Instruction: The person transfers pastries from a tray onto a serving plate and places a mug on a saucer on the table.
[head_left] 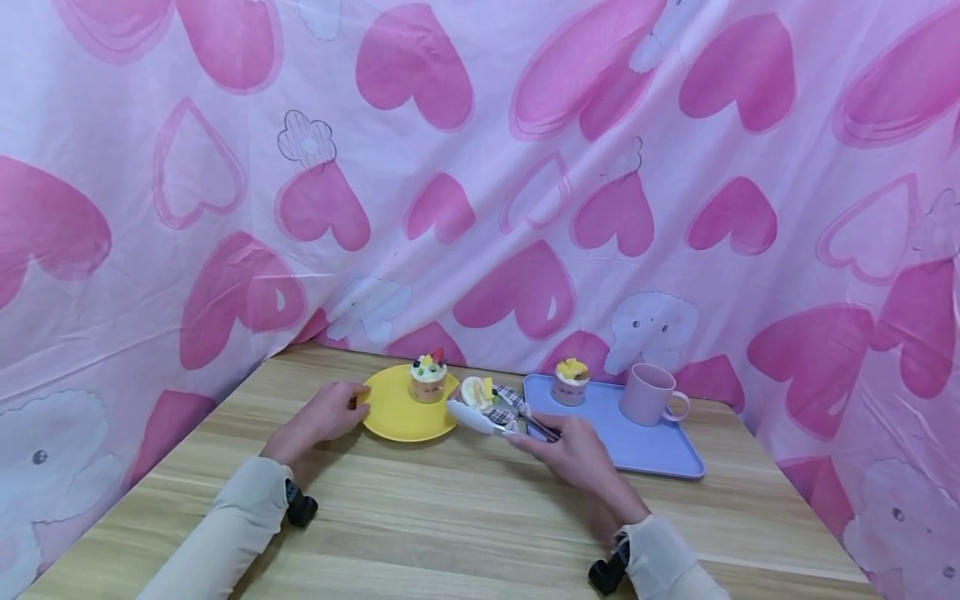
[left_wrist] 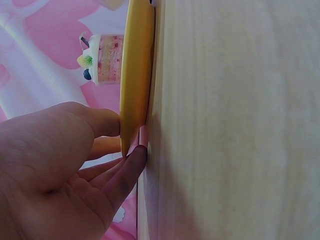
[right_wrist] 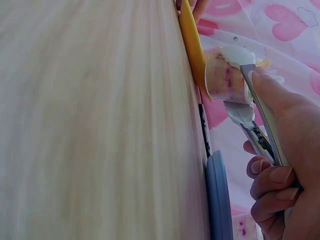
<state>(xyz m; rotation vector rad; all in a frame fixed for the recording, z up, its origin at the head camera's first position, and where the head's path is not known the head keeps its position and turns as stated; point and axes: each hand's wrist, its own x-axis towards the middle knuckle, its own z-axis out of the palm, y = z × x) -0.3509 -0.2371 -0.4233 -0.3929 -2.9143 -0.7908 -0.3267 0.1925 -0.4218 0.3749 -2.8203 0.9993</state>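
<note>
While the left hand (head_left: 327, 414) pinches the yellow plate (head_left: 401, 423), the right hand (head_left: 576, 450) grips tongs (head_left: 474, 417) that, squeezed too loosely, could drop the dessert cup (head_left: 475, 392) just ahead of that hand.

Even light casts soft shadows on the tabletop (head_left: 420, 517)

No legible txt
No words, nos., brand or label readable in head or either wrist cam view.

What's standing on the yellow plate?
One strawberry-topped cup stands on the plate, hiding the patch beneath it. A second cup, in the tongs, is by its right rim.
</note>
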